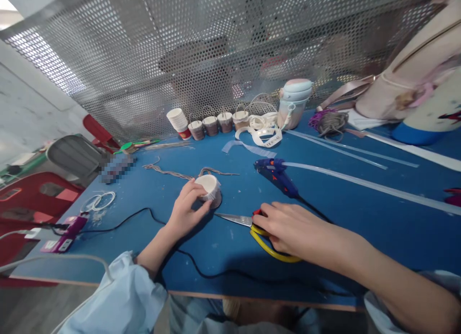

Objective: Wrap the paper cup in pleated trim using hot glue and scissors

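Observation:
My left hand (pixel 187 206) is closed round a small paper cup (pixel 209 189) that lies upside down on the blue table (pixel 360 218), with grey braided cord wound about its lower part. A loose length of the same cord (pixel 169 171) trails off to the left behind it. My right hand (pixel 288 226) rests on the yellow handles of a pair of scissors (pixel 252 226), whose blades point left toward the cup. Whether the fingers sit inside the handle loops I cannot make out. A blue glue gun (pixel 275 173) lies just beyond my right hand.
A stack of paper cups (pixel 177 120) and a row of small cord-wrapped cups (pixel 218 123) stand at the back by the perforated metal screen. A pastel bottle (pixel 293 101), white ribbon (pixel 264 132), long clear glue sticks (pixel 360 180), a cord bundle (pixel 329 122), a pink bag (pixel 414 79) and a power strip (pixel 65 233) surround them.

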{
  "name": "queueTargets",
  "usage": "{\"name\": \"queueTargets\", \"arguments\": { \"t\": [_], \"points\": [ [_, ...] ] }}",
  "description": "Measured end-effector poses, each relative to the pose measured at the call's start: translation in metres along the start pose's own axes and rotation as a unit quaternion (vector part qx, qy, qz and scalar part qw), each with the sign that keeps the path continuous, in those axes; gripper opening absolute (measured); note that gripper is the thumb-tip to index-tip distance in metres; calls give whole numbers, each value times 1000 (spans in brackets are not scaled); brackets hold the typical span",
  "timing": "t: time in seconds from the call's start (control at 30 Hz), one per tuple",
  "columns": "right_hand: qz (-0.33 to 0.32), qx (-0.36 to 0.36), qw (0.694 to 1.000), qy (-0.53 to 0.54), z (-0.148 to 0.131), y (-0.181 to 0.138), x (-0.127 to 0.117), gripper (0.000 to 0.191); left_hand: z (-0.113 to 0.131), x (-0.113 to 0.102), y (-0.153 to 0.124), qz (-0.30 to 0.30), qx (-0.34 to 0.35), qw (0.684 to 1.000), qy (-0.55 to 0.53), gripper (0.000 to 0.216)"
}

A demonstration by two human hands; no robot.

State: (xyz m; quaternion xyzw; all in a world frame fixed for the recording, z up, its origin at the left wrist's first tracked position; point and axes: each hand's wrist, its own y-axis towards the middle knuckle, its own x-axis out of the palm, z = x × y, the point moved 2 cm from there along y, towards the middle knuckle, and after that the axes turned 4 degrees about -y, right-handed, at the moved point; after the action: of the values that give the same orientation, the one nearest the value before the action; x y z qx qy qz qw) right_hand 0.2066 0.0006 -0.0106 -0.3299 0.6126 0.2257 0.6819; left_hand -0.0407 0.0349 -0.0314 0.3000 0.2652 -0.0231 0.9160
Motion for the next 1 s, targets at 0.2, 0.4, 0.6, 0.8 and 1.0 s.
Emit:
{"name": "queueTargets", "arguments": {
  "t": [0.2, 0.4, 0.6, 0.8, 1.0],
  "points": [
    [10, -1, 1000, -3, 3, -3, 3, 29, -1, -3, 0, -27, 70, 995, 64, 8],
    [31, 11, 999, 11, 4, -6, -1, 13, -3, -3, -4, -38, 133, 985, 107, 12],
    [137, 14, 989, 51, -4, 8, -10, 14, 0, -1, -2, -29, 117, 987, 106, 12],
    [215, 58, 972, 77, 6, 10, -10, 17, 4, 0, -1, 1, 95, 991, 99, 12],
    [115, 272, 955, 33, 66, -20, 10, 31, 0, 3, -2, 25, 71, 991, 108, 9]
  ]
}}
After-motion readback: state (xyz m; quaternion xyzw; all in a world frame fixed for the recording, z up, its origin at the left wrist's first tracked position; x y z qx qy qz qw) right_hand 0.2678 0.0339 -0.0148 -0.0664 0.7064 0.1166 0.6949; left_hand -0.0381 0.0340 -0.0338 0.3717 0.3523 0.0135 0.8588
